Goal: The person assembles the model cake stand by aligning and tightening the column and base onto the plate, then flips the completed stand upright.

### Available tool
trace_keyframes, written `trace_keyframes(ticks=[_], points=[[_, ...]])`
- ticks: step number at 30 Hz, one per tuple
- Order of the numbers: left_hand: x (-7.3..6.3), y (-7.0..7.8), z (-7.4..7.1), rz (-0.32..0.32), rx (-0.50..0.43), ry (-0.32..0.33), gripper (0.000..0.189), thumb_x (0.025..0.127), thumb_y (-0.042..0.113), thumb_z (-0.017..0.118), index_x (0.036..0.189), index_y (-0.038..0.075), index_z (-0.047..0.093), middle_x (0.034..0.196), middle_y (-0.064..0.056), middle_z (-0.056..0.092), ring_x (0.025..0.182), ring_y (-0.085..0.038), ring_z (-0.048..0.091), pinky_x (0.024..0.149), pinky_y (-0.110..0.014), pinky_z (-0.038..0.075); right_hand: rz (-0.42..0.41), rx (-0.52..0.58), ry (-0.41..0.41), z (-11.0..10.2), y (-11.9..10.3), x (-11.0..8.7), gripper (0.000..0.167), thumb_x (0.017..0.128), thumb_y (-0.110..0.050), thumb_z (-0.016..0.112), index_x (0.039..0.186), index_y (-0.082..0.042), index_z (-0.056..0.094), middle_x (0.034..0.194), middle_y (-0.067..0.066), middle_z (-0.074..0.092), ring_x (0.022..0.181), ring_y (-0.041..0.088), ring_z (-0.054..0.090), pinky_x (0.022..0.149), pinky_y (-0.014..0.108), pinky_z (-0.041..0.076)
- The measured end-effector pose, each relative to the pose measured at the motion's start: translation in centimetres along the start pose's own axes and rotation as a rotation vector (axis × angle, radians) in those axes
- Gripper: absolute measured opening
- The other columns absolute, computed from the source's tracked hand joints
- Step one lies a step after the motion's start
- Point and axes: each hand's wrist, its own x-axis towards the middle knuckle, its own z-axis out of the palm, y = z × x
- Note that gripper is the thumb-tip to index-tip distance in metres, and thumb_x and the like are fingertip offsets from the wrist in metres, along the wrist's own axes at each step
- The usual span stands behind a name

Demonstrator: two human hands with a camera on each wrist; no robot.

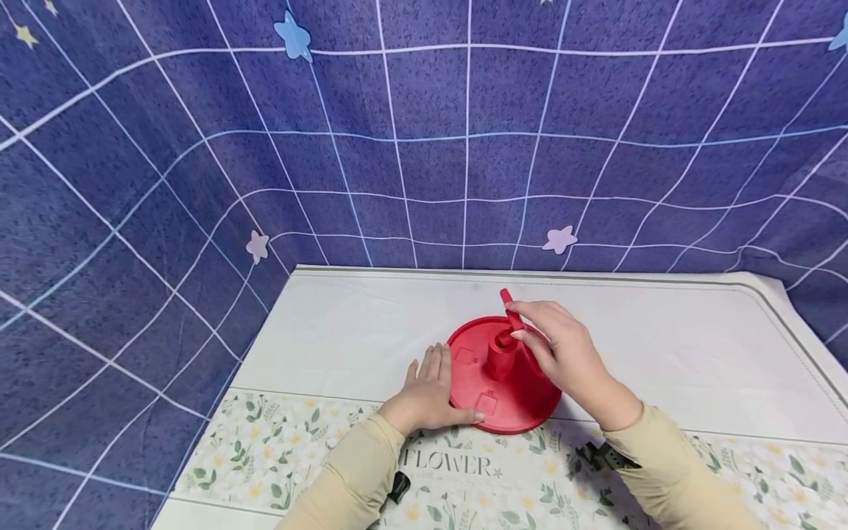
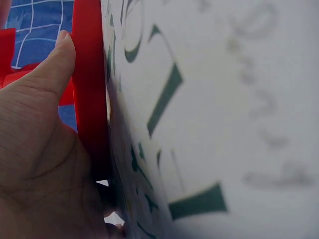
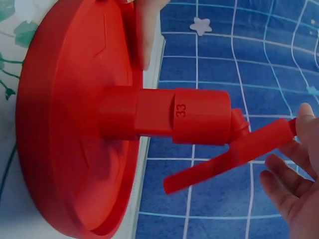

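A red round base (image 1: 523,401) with a raised rim lies on the tabletop, and a thick red post (image 1: 500,362) stands up from its middle. The right wrist view shows "33" on the post's upper collar (image 3: 203,115). My right hand (image 1: 568,346) pinches one end of the crossbar of a red T-shaped piece (image 3: 261,143) between thumb and fingers. That piece is tilted, and its short stem meets the post's open top. My left hand (image 1: 429,394) rests against the base's left side, fingers straight along the rim and thumb (image 2: 55,64) over the front edge.
Under the base is a white table cover (image 1: 358,316) with a floral band (image 1: 265,442) lettered "FLOWER". A blue curtain (image 1: 424,162) with a pale grid and stars hangs behind and to the left. Dark straps (image 1: 606,456) are at the wrists.
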Motion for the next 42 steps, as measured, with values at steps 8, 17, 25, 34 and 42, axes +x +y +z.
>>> trace_keyframes(ticks=[8, 17, 25, 34, 42], points=[[0.1, -0.1, 0.1, 0.004, 0.009, -0.004, 0.127, 0.077, 0.08, 0.054, 0.154, -0.002, -0.006, 0.162, -0.02, -0.003, 0.148, -0.033, -0.006, 0.116, -0.056, 0.002, -0.162, -0.121, -0.113, 1.4, -1.3, 0.4, 0.045, 0.08, -0.009, 0.077, 0.124, -0.007, 0.067, 0.117, 0.009, 0.068, 0.112, 0.032, 0.059, 0.102, 0.04, 0.042], [-0.3, 0.4, -0.4, 0.009, 0.008, -0.015, 0.123, 0.08, 0.075, 0.056, 0.154, -0.003, -0.002, 0.162, -0.02, 0.0, 0.148, -0.035, -0.003, 0.115, -0.056, 0.003, -0.242, -0.261, -0.231, 3.0, -2.1, 0.2, 0.042, 0.079, -0.013, 0.079, 0.12, -0.013, 0.071, 0.113, 0.007, 0.07, 0.114, 0.032, 0.058, 0.104, 0.048, 0.04], [-0.4, 0.5, -0.5, 0.007, 0.021, -0.012, 0.123, 0.079, 0.077, 0.055, 0.154, -0.002, -0.001, 0.162, -0.018, 0.001, 0.148, -0.033, -0.002, 0.115, -0.056, 0.005, -0.23, -0.256, -0.247, 3.2, -2.1, -0.1, 0.04, 0.082, -0.019, 0.077, 0.122, -0.014, 0.07, 0.118, 0.007, 0.068, 0.118, 0.033, 0.055, 0.105, 0.049, 0.037], [0.3, -0.3, 0.4, 0.006, 0.012, 0.001, 0.125, 0.078, 0.077, 0.057, 0.154, 0.0, -0.006, 0.162, -0.018, -0.003, 0.148, -0.033, -0.006, 0.116, -0.055, 0.001, 0.105, -0.094, -0.08, 1.0, 0.1, 0.2, 0.036, 0.094, -0.01, 0.06, 0.13, -0.005, 0.062, 0.136, 0.018, 0.055, 0.129, 0.038, 0.046, 0.107, 0.055, 0.032], [0.8, -0.7, 0.8, 0.001, 0.012, 0.003, 0.129, 0.075, 0.08, 0.056, 0.154, 0.002, -0.009, 0.162, -0.016, -0.006, 0.148, -0.031, -0.008, 0.116, -0.054, -0.002, 0.394, 0.127, -0.239, -0.7, 2.6, -1.1, 0.038, 0.097, 0.0, 0.052, 0.135, 0.003, 0.054, 0.131, 0.02, 0.058, 0.12, 0.035, 0.055, 0.093, 0.05, 0.048]])
